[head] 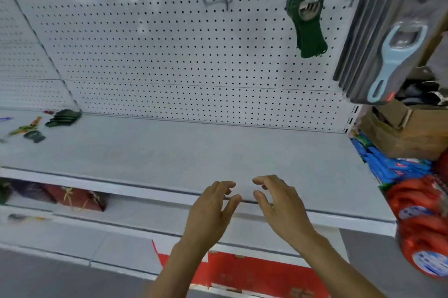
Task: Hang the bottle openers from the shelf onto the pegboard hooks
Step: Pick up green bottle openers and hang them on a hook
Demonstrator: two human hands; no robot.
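Several dark green bottle openers [307, 23] hang stacked on one hook of the white pegboard [157, 50]. A bare hook [215, 3] sticks out to their left. More green openers [64, 118] lie in a pile at the far left of the grey shelf [194, 152], with a single one [34, 135] in front of them. Packaged light-blue openers [392, 50] hang at the upper right. My left hand [212, 210] and my right hand [278, 205] hover side by side over the shelf's front edge, fingers spread, both holding nothing.
Colourful small items [24, 126] lie at the shelf's left end. A cardboard box [407, 132], blue packets [392, 166] and orange detergent bags [421, 220] crowd the right side. Dark red packages [77, 197] sit on the lower shelf; a red carton [254, 273] stands below.
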